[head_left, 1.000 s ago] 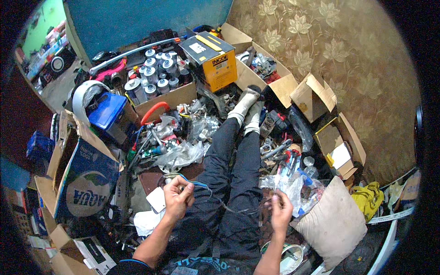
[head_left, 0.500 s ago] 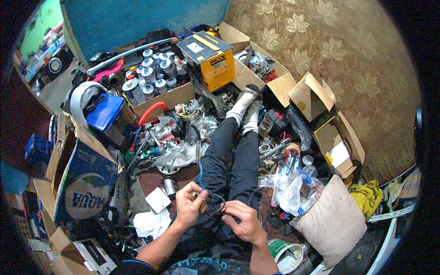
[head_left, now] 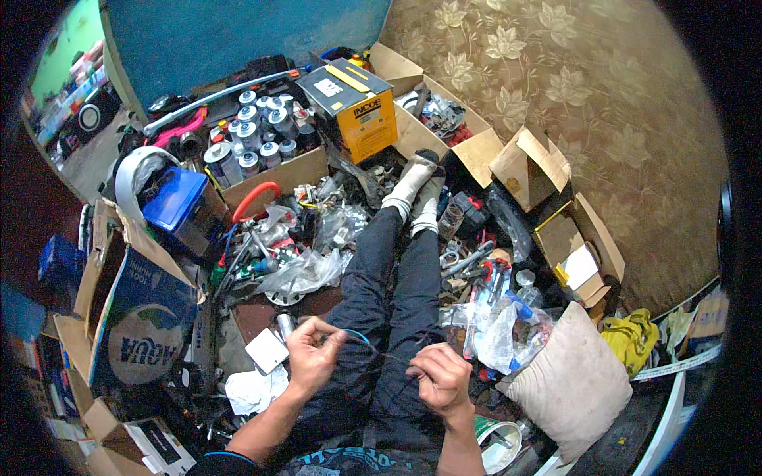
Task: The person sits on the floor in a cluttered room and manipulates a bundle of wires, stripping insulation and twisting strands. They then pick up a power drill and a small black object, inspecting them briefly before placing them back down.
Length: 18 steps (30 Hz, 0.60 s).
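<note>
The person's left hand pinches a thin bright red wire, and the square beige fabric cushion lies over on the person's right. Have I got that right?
Not the colour: the head view shows a thin blue wire, not a red one. The bare left hand does pinch it, and the square beige fabric cushion does lie on the person's right.

Cluttered workshop, boxed canisters (head_left: 248, 135), heaped metal parts (head_left: 317, 193)

Left hand (head_left: 313, 354) and right hand (head_left: 443, 381) apart, fingers (head_left: 432, 362) of both curled
</note>
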### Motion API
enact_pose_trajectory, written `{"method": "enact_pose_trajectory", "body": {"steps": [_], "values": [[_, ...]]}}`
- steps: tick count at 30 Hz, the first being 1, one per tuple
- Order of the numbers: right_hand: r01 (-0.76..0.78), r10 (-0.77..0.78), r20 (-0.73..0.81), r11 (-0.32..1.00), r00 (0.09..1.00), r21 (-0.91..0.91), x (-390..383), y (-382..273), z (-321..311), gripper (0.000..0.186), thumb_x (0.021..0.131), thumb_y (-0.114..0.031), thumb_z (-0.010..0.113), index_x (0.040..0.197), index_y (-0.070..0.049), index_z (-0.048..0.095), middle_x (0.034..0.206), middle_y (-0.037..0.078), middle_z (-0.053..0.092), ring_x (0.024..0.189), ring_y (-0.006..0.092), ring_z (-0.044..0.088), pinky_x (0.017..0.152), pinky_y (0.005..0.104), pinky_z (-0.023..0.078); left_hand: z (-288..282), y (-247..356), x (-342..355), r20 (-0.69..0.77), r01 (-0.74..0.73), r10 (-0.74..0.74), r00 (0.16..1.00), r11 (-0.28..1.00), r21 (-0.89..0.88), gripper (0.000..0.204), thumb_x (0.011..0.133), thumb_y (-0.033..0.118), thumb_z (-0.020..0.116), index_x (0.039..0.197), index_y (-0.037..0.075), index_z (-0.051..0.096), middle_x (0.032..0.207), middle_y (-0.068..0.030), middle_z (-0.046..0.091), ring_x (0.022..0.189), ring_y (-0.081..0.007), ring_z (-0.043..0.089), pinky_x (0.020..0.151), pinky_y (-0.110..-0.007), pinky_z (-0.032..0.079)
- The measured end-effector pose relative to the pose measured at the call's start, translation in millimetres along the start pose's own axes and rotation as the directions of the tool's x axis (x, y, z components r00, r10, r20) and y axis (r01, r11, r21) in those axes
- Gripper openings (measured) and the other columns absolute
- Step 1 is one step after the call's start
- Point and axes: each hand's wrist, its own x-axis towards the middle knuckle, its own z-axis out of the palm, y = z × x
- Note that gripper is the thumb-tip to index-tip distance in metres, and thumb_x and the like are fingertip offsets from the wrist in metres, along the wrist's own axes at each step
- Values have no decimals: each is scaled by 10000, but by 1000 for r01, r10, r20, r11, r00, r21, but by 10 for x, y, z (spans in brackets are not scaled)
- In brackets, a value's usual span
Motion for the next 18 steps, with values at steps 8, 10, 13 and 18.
{"method": "enact_pose_trajectory", "body": {"steps": [8, 10, 13, 18], "values": [[-43, 41, -32, 998, 999, -46, -180, 128, -283, 112, 589, 5, 609, 671, -65, 641, 699, 68, 635, 695, 240, 627, 606, 337, 514, -358, 24, 177, -278, -76, 122, 953, 983, 169, 190, 835, 71, 688, 713, 30, 548, 612, 33, 519, 525, -21, 408, 458, -203, 306], [-94, 93, -32, 995, 995, -41, -222, 138, -256, 81, 611, -2, 618, 662, -62, 636, 696, 68, 635, 689, 246, 627, 607, 341, 514, -366, 6, 171, -258, -62, 99, 961, 987, 150, 209, 824, 85, 682, 690, 41, 528, 629, 36, 501, 556, -35, 418, 481, -215, 324], [-104, 96, -85, 991, 992, -85, -228, 128, -254, 61, 631, -13, 629, 664, -65, 633, 693, 66, 633, 684, 249, 626, 611, 342, 513, -431, -49, 230, -259, -44, 58, 964, 997, 61, 190, 826, 62, 664, 691, 50, 530, 616, 39, 495, 493, -31, 401, 426, -214, 305], [-11, 3, -60, 991, 998, -137, -207, 65, -303, 81, 586, -18, 631, 650, -67, 628, 662, 61, 617, 661, 242, 622, 578, 342, 492, -469, 103, 307, -247, -39, 22, 969, 997, -64, 175, 852, 43, 668, 727, 29, 547, 549, 20, 513, 402, -30, 394, 364, -214, 249]]}}
